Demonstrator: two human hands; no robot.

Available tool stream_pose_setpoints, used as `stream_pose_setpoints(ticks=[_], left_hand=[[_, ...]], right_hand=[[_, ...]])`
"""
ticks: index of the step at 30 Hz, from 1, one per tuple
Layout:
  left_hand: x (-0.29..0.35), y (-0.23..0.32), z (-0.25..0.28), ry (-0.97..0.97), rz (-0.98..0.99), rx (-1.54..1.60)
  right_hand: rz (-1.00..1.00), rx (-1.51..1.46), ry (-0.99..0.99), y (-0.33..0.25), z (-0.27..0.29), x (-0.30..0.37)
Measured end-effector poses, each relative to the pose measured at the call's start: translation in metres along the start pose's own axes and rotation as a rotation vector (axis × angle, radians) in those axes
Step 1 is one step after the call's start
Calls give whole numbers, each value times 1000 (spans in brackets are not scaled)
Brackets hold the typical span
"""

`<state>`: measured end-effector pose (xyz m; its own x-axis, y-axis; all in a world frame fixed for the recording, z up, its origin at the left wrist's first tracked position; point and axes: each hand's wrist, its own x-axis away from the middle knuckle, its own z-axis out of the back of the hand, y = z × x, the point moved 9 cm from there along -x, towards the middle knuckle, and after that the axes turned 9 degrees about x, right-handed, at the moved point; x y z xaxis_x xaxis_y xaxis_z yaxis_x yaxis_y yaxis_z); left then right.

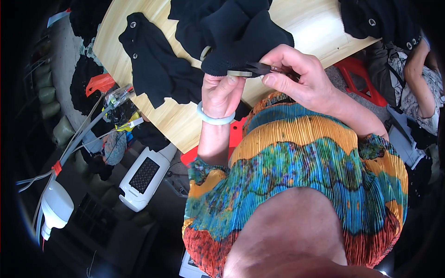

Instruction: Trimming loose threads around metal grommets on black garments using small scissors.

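My left hand (219, 95), with a pale bangle (216, 119) round its wrist, pinches the near edge of a black knit garment (248, 34). A pale round button (239, 73) shows side-on at its fingertips. From the right, my right hand (299, 76) is closed on small dark thread snips (260, 68), whose blades point left and reach the button. Whether the blades touch thread cannot be made out. Another pale button (205, 53) shows on the same garment, just above my left hand.
The wooden table (169, 125) also bears another black garment (157, 65) with shiny buttons, and a third (375, 21) at the far right. A person (419, 78) sits there. Red plastic seats (361, 81), a white bulb (56, 204), cables and a white appliance (147, 178) stand around.
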<state>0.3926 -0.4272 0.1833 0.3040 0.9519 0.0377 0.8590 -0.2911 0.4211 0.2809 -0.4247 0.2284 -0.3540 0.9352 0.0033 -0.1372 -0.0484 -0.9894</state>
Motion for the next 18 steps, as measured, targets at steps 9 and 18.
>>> stream_pose_setpoints(ticks=[9, 18], left_hand=[[2, -2, 2, -34, 28, -22], [2, -4, -3, -23, 49, 46]], right_hand=[[69, 140, 39, -10, 4, 0], [59, 69, 117, -13, 16, -4]])
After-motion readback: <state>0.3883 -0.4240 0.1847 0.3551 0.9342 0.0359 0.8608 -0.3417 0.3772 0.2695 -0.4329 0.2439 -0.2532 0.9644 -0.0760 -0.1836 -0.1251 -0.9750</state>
